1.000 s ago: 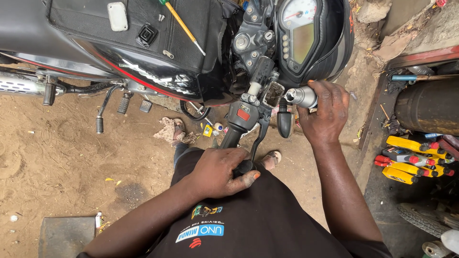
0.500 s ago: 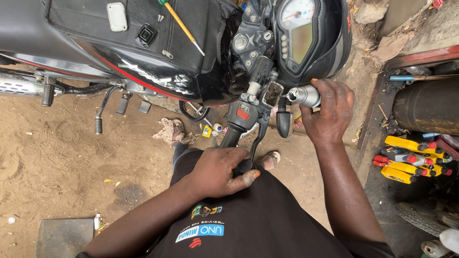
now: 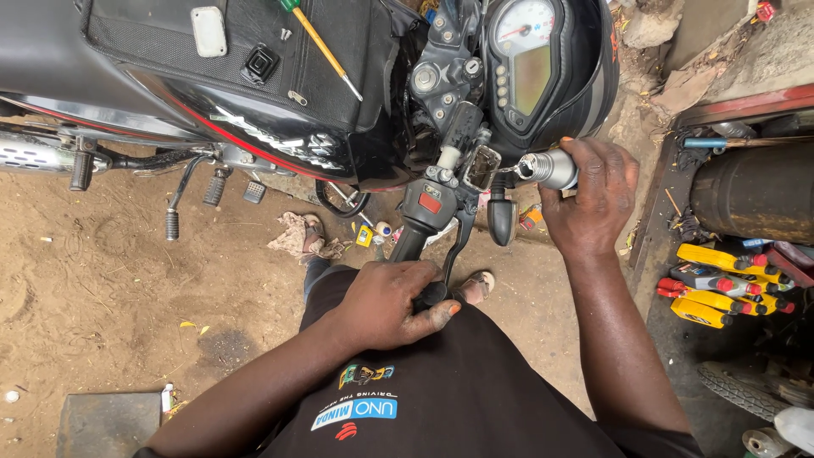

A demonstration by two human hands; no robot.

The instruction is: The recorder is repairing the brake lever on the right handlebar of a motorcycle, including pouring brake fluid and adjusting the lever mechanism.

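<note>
Far left: one chrome exhaust pipe (image 3: 38, 157) and two footpegs (image 3: 191, 199) are sitting above the dirt floor (image 3: 110, 288). One yellow-shafted screwdriver (image 3: 326, 49) is lying on the black seat bag (image 3: 254, 51).

Centre: your left hand (image 3: 394, 301) is wrapping its fingers closed around the handlebar grip (image 3: 409, 246), by the brake lever (image 3: 458, 242). That grip is looking rubbery and firm, so it should not be slipping.

Right of centre: your right hand (image 3: 593, 195) is closing its fingers on one small silver canister (image 3: 547, 168), tip touching the master-cylinder area. It is probably light, smooth metal and slick under greasy fingers; holding mid-body suits it.

Far right: several yellow bottles (image 3: 721, 280) are lying by a dark drum (image 3: 755, 191); count unclear.
</note>
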